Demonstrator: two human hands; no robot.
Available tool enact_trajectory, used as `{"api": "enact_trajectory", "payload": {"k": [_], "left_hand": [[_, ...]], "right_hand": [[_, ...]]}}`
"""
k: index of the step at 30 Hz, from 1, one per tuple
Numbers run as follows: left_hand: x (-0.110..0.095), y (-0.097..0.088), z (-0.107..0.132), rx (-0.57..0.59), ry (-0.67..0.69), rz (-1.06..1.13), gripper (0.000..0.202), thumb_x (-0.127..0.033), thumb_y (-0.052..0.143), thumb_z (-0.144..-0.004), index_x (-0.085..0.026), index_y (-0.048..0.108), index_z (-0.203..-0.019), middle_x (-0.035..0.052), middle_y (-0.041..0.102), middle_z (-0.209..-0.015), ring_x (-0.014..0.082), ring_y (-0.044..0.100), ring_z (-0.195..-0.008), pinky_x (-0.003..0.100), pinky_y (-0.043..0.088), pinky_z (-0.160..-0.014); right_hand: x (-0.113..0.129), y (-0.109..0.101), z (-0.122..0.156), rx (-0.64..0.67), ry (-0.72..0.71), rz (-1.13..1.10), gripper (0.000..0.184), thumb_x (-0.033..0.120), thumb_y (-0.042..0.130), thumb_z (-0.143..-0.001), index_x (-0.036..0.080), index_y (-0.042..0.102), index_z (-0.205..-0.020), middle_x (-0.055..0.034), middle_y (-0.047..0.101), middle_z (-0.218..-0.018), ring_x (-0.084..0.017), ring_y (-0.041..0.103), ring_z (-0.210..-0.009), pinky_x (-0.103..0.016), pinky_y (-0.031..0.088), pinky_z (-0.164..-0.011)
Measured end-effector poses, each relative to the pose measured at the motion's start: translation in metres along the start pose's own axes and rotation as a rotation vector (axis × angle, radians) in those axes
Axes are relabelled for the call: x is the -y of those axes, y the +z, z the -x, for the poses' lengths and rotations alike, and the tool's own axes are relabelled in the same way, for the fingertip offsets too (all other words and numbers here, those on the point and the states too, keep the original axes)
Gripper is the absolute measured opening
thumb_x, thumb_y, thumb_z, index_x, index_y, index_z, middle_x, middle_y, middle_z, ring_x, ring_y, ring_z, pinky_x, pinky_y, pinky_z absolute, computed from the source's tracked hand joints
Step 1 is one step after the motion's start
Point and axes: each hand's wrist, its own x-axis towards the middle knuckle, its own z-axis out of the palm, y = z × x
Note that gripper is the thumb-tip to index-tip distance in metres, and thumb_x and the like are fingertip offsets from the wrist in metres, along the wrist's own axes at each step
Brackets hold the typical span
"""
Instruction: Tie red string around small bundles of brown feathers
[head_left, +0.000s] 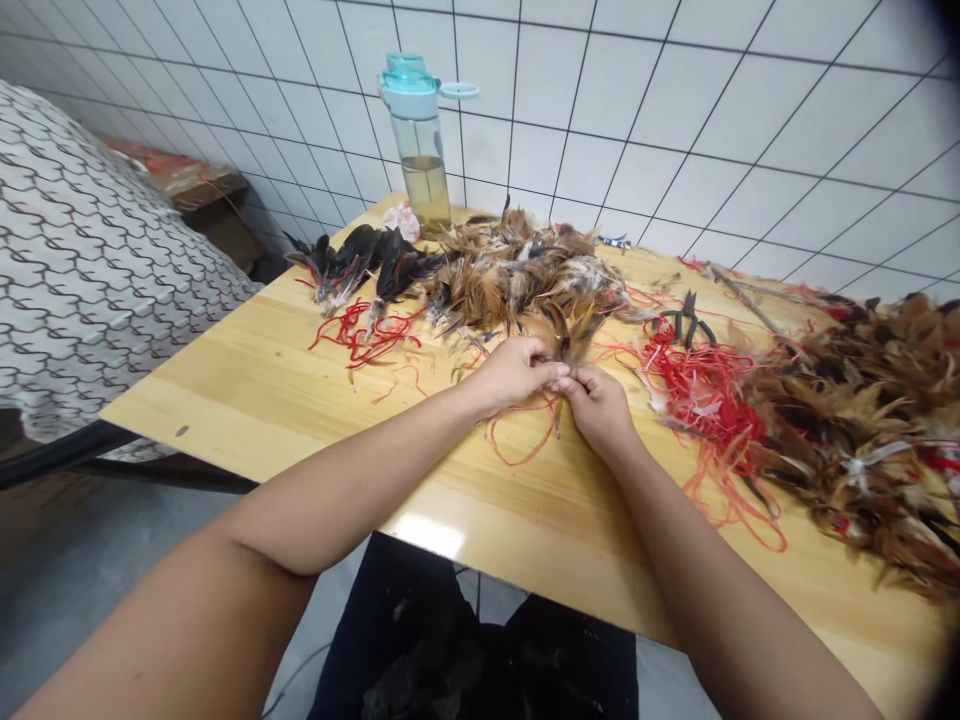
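feather tuft, brown and dark, stands up from the fingertips near the middle of the pale wooden table. i have it pinched narrow between my left hand and right hand, the fingertips of both meeting at its base, both hands low over the wood. thin red string loops on the table just below the hands; i can't tell if the fingers grip it too. beyond them, a big heap of brown feathers, with black feathers and tangled red thread at its left. to the right: black pliers, a red thread snarl, a second feather heap. water bottle, pale blue lid, stands at the far edge by the white tiled wall. patterned cloth hangs left of the table.
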Motion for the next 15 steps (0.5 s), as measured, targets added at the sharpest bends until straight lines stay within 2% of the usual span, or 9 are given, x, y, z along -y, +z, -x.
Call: {"api": "enact_trajectory", "payload": {"k": [5, 10, 15], "left_hand": [[-0.004, -0.007, 0.001, -0.036, 0.044, -0.050, 0.017, -0.026, 0.062, -0.075, -0.014, 0.055, -0.066, -0.0037, 0.048, -0.058, 0.0085, 0.041, -0.055, 0.023, 0.030, -0.054], [-0.011, -0.012, 0.003, -0.007, 0.070, -0.163, 0.020, -0.025, 0.063, -0.075, -0.014, 0.054, -0.061, -0.0041, 0.043, -0.056, 0.0078, 0.036, -0.054, 0.024, 0.026, -0.054], [-0.017, -0.009, 0.005, -0.002, 0.060, -0.188, 0.024, -0.024, 0.064, -0.076, -0.014, 0.054, -0.057, -0.0040, 0.043, -0.053, 0.0069, 0.035, -0.052, 0.024, 0.024, -0.052]], "right_hand": [[0.007, 0.001, 0.002, 0.013, 0.008, -0.116, 0.017, 0.031, 0.059, -0.079, 0.020, 0.063, -0.067, -0.0014, 0.063, -0.069, -0.017, 0.057, -0.071, -0.029, 0.044, -0.071], [0.006, 0.003, 0.002, 0.035, 0.061, -0.221, 0.018, 0.034, 0.060, -0.078, 0.020, 0.062, -0.068, -0.0005, 0.061, -0.069, -0.016, 0.055, -0.069, -0.030, 0.044, -0.071], [0.004, 0.003, 0.002, 0.004, 0.050, -0.230, 0.019, 0.035, 0.059, -0.079, 0.021, 0.064, -0.068, -0.0018, 0.063, -0.074, -0.018, 0.058, -0.077, -0.033, 0.045, -0.080]]}}
